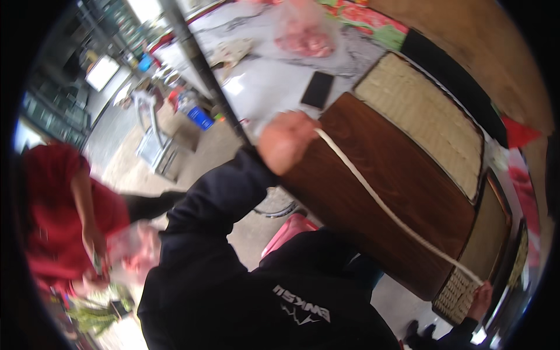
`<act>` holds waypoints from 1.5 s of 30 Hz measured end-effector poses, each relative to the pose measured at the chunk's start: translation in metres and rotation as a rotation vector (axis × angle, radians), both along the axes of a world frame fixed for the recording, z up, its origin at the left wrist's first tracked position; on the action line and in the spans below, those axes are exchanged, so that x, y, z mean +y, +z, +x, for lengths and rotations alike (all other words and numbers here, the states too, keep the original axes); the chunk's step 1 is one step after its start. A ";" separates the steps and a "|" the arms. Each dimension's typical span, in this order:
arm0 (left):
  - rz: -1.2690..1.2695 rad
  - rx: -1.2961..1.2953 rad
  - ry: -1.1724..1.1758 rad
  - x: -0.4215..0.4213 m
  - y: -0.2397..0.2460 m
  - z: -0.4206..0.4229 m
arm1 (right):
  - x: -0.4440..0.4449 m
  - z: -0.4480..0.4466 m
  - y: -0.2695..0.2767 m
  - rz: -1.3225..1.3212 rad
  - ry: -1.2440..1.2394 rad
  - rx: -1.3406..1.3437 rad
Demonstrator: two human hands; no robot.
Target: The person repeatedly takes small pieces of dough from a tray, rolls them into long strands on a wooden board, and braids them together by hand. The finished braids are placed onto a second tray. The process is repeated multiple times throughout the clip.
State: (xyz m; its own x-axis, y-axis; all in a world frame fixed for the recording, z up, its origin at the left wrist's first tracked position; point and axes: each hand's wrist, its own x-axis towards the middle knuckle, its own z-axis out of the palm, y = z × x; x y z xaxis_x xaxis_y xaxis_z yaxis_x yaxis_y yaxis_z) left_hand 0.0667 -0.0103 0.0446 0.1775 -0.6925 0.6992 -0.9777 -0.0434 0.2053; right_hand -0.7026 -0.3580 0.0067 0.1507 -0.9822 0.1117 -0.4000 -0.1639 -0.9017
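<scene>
A long pale rope, apparently dough, stretches diagonally across a dark wood board. My left hand, blurred, is closed around its upper end above the board's left part. At the lower right, my right hand grips the other end and looks small near the picture's rim. The lower stretch of the rope appears twisted. Below that end sits a tray with rows of small pale pieces. Behind the board lies a large dark-rimmed tray filled with pale rows, apparently of dough.
A dark smartphone and a clear bag with pink contents lie on the marble-patterned table. A metal pole stands by my left arm. A person in red is at left, near a metal chair. Something pink shows beside me.
</scene>
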 end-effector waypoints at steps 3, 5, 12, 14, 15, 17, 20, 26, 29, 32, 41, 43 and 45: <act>0.159 0.010 0.039 -0.014 0.002 0.011 | 0.003 -0.048 -0.010 0.082 -0.050 -0.065; 0.420 0.103 -0.022 -0.025 -0.011 0.007 | 0.002 -0.079 -0.041 0.331 -0.009 0.272; 0.691 0.496 -0.388 -0.039 -0.017 -0.026 | -0.058 0.052 -0.032 -0.241 0.260 1.110; 1.159 0.904 -0.344 -0.032 -0.004 -0.040 | -0.047 0.166 0.004 -0.497 -0.026 1.002; 1.214 1.095 -0.417 -0.029 0.003 -0.048 | -0.032 0.224 0.018 -0.633 -0.030 0.836; 1.346 1.155 -0.711 -0.027 0.013 -0.060 | 0.023 0.323 0.032 -0.919 0.181 0.701; 1.339 0.917 -1.069 -0.039 0.021 -0.070 | 0.117 0.401 0.018 -0.864 0.810 0.409; 0.688 0.097 -0.898 -0.093 0.017 -0.071 | 0.196 0.396 -0.016 -0.885 0.849 0.432; 0.819 -0.173 -0.984 -0.119 0.008 -0.072 | 0.201 0.387 0.000 -0.818 0.700 0.665; 0.826 -0.270 -0.882 -0.135 0.001 -0.072 | 0.203 0.370 0.023 -0.784 0.594 0.884; 0.634 0.234 -0.653 -0.151 -0.024 -0.120 | 0.213 0.311 0.010 -0.459 0.254 0.698; 0.703 0.264 -0.607 -0.161 -0.029 -0.130 | 0.213 0.310 0.004 -0.222 0.126 0.519; 0.739 0.247 -0.606 -0.172 -0.033 -0.135 | 0.210 0.311 0.000 -0.090 0.087 0.394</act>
State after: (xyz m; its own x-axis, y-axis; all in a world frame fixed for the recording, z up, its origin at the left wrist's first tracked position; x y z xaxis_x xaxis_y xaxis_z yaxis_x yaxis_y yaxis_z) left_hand -0.0682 -0.1826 0.0114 -0.2689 -0.9621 0.0452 -0.8101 0.2513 0.5297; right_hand -0.3913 -0.1480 0.0069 0.2811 -0.9529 0.1135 -0.6930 -0.2834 -0.6629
